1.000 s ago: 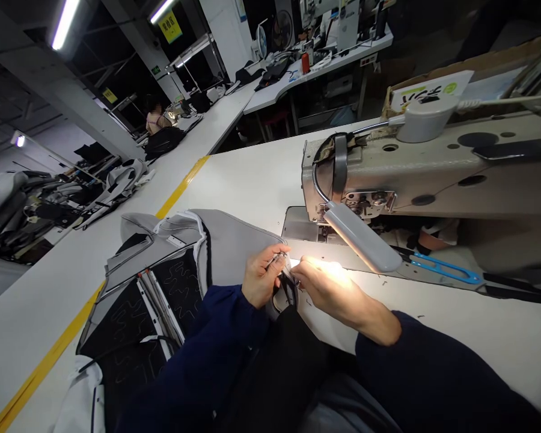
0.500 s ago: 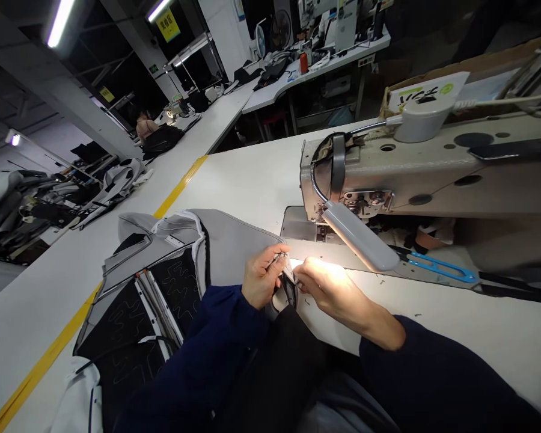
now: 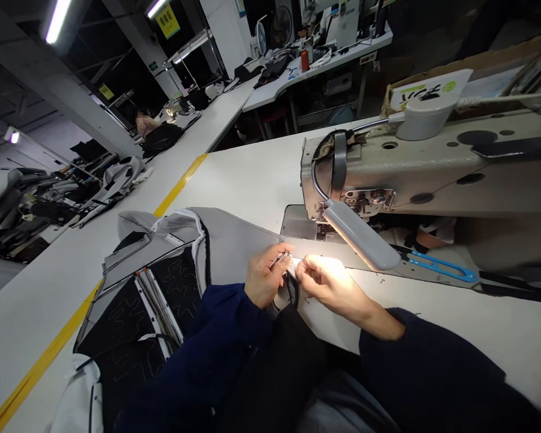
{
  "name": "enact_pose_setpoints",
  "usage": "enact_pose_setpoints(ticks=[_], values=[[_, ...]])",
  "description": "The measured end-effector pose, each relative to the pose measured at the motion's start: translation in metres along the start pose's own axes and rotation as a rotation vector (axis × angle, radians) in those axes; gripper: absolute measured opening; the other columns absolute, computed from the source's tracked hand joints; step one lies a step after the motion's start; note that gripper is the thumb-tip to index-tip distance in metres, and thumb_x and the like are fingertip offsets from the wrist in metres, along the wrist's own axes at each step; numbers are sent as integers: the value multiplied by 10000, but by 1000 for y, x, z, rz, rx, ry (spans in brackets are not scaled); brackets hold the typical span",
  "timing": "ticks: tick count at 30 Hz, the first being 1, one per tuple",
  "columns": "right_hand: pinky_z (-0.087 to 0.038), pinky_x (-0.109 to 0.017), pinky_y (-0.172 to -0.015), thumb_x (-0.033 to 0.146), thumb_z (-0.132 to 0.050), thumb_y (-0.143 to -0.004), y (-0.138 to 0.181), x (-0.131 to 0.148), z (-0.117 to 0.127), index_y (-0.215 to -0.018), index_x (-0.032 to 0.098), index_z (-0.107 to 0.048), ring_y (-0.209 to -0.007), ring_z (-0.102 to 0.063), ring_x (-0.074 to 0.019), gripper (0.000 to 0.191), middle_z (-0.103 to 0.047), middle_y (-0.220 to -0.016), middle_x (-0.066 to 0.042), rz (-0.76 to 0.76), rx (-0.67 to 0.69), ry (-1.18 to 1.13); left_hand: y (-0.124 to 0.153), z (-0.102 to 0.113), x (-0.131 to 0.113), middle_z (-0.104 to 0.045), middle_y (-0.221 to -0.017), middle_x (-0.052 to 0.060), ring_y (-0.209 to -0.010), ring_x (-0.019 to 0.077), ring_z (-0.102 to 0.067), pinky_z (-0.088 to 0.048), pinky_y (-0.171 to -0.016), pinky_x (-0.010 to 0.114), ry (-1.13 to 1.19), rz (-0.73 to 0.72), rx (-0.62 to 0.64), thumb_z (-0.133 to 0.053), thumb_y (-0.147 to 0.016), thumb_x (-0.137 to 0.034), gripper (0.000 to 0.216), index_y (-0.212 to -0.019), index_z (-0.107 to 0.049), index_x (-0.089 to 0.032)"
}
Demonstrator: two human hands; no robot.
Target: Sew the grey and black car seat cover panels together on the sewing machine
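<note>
Left hand (image 3: 264, 278), right hand (image 3: 328, 281) on fabric (image 3: 234, 240)

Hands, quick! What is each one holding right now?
Left hand: closed, pinching the edge of the grey fabric.
Right hand: closed, fingertips pinching the same edge, right beside the left.

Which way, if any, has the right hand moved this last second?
Yes: the right hand drew slightly left, away from the lamp, toward the left hand.

Grey garment (image 3: 234, 240), black squiggle-stitched inside; blue snips (image 3: 439, 267).
</note>
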State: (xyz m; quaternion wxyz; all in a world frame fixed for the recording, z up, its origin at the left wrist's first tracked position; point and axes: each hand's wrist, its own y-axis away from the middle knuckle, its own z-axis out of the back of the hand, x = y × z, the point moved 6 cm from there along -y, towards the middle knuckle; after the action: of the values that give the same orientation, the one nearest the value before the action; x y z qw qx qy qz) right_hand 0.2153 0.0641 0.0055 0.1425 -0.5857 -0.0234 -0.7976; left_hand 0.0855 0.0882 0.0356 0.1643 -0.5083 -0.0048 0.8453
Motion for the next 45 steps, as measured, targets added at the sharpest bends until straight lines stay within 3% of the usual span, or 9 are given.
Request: enact_pose_setpoints(ticks=[3, 6, 12, 14, 25, 29, 32, 38, 45], values=[[-446, -270, -514, 324, -470, -825, 0, -13, 3, -747, 207, -489, -505, -521, -132, 142, -506, -555, 38, -180, 58, -339, -1, 0, 0, -500, -554, -54, -392, 52, -454, -388, -441, 185, 13, 10, 2, -507, -876, -282, 255, -1038, -654, -152], [-466, -281, -561, 365, -480, -842, 2, -16, 11, -785, 212, -488, -538, -534, -136, 163, -517, -571, 37, -180, 0, -339, -2, -1, 1, -496, -546, -55, -394, 55, -458, -386, -442, 186, 2, 8, 13, -509, -878, -285, 251, -1036, -656, -157], [-294, -274, -508, 291, -359, -905, 8, 4, 2, -724, 191, -477, -533, -371, -112, 238, -449, -659, -3, 166, -93, 338, -5, -4, 1, -527, -552, -42, -426, 67, -453, -400, -478, 196, -94, -10, 42, -505, -883, -276, 247, -1044, -660, -170], [-218, -288, -486, 262, -360, -870, 7, 7, 1, -675, 186, -453, -499, -279, -103, 229, -415, -644, -3, 185, -137, 377, -6, -4, 0, -549, -579, -33, -444, 70, -462, -407, -495, 199, -110, -11, 42, -500, -885, -280, 251, -1045, -661, -171], [-395, -268, -470, 408, -507, -868, 5, -33, 2, -742, 201, -509, -449, -449, -115, 242, -493, -518, 32, -218, -106, -666, -9, -6, -2, -562, -597, -25, -531, 102, -526, -433, -557, 215, -114, -37, 64, -523, -878, -291, 225, -1019, -661, -182], [-462, -283, -499, 461, -558, -826, 7, -38, 11, -871, 173, -575, -524, -530, -129, 292, -561, -691, -8, -202, -228, -667, -12, -6, -7, -567, -603, -25, -557, 109, -538, -437, -569, 217, -143, -58, 92, -526, -874, -282, 208, -997, -662, -183], [-506, -296, -554, 464, -536, -858, 10, -32, 8, -955, 188, -597, -629, -573, -150, 299, -584, -793, -29, -166, -129, -442, -16, -7, -11, -601, -652, -15, -598, 112, -550, -447, -616, 221, -190, -98, 116, -531, -866, -261, 194, -976, -666, -177], [-440, -280, -536, 448, -478, -905, 14, -17, 7, -688, 205, -521, -597, -486, -137, 329, -473, -650, 4, -38, -77, -108, -21, -9, -15, -658, -807, 2, -677, 114, -566, -445, -683, 219, -214, -142, 140, -593, -814, -236, 154, -933, -668, -174], [-440, -284, -517, 544, -626, -782, 6, -41, -4, -710, 190, -517, -528, -489, -127, 378, -497, -588, 25, -252, 84, -541, -24, -10, -18, -669, -863, 13, -760, 145, -589, -440, -719, 233, -282, -198, 263, -591, -854, -322, 191, -985, -642, -192]])
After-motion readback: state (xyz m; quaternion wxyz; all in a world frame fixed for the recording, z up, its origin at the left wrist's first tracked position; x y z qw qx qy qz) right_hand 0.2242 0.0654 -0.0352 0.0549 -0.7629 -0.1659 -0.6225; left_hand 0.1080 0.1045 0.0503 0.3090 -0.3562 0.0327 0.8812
